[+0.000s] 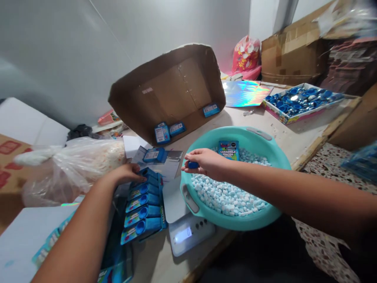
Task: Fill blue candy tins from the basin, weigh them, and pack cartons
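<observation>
My right hand (pixel 206 163) hovers over the near-left rim of a teal basin (pixel 265 147) full of small pale-blue candies (pixel 226 194), its fingers pinched on a small blue cap (pixel 193 165). My left hand (pixel 128 173) rests on the top of a row of several blue candy packs (pixel 143 208) lined up side by side, fingertips pressed on the farthest pack. A blue printed label (pixel 229 149) lies on the candies at the back of the basin.
The basin sits on a white digital scale (pixel 188 234). An open cardboard box (pixel 167 90) on its side holds a few blue packs. A tray of blue caps (pixel 300 101) stands at the back right. A plastic bag (pixel 73 165) lies left.
</observation>
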The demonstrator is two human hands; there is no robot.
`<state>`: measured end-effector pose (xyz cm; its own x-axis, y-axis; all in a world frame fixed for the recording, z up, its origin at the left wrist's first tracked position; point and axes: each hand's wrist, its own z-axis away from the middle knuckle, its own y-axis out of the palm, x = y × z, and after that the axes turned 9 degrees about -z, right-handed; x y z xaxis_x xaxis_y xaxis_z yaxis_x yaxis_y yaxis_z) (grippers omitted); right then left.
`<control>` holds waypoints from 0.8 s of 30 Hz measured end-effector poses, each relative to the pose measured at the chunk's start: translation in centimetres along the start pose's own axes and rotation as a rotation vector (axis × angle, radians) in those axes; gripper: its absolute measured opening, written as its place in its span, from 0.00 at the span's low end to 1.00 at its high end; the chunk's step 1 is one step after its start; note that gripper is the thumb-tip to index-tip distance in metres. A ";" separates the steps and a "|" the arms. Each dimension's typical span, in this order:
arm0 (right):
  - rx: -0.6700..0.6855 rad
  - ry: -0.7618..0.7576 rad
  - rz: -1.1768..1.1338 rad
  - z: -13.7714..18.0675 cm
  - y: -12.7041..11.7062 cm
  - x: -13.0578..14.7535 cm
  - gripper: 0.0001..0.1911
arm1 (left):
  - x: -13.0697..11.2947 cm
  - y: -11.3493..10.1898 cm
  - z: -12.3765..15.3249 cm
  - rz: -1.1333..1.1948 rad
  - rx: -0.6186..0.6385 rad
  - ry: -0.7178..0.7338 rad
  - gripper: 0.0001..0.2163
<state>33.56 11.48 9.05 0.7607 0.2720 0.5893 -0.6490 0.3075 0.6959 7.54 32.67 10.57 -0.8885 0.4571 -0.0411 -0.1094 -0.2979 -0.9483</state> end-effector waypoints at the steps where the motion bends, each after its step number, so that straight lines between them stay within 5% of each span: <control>1: -0.007 0.021 -0.015 -0.1 -0.1 -0.2 0.11 | -0.7 -0.2 0.7 0.006 -0.024 0.005 0.18; 6: 0.001 0.040 -0.091 -0.1 0.1 -0.6 0.11 | -8.5 -0.3 6.0 0.090 -0.347 0.134 0.23; 10: 0.062 0.001 -0.138 0.7 0.6 -0.8 0.14 | -15.4 2.5 9.6 0.185 -0.659 0.449 0.15; 13: 0.112 0.007 -0.144 1.0 0.6 -0.9 0.15 | -17.5 4.4 10.3 0.019 -0.747 0.577 0.10; 18: 0.102 0.016 -0.136 0.7 0.6 -0.8 0.15 | -16.3 4.9 10.8 0.060 -0.904 0.545 0.09; 24: 0.012 0.064 -0.113 0.9 1.0 0.0 0.10 | -8.6 2.8 9.5 0.309 -0.563 -0.088 0.20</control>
<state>32.91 10.93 10.10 0.8267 0.2943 0.4795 -0.5586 0.3283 0.7617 10.67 19.99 11.28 -0.8776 0.3428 -0.3350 0.3861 0.0914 -0.9179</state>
